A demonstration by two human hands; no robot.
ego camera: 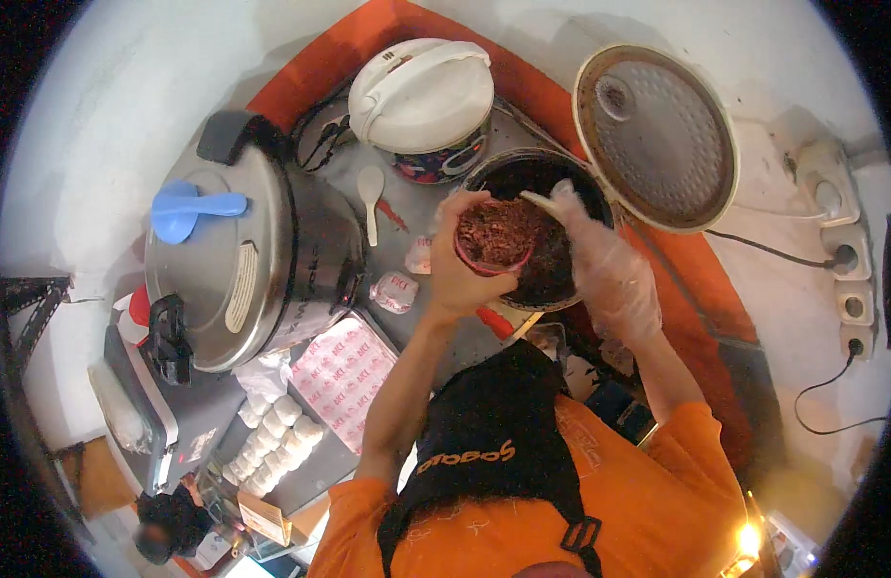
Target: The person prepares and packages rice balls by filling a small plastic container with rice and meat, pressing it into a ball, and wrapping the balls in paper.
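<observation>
My left hand [463, 278] is bare and holds a round pink-rimmed container [491, 271] filled with reddish-brown cooked rice or a similar grainy food [499, 231]. In a clear plastic glove, my right hand [579, 220] grips a light-coloured spoon or paddle [539, 202], whose tip is at the food's edge. Both hands are over an open rice cooker [575, 278] with dark contents. Its raised lid [655, 137] stands at the back right. Left of my hands, a white rice paddle [371, 191] lies on the grey counter beside small wrapped packets [395, 292].
A closed white-lidded rice cooker [423, 94] stands behind. At left is a large metal pot [221, 289] with blue paddles [192, 209] on its lid. Nearer are printed wrapping papers [344, 376] and several white wrapped bundles [272, 441]. Power strips [843, 253] hang at right; a person [167, 524] is at lower left.
</observation>
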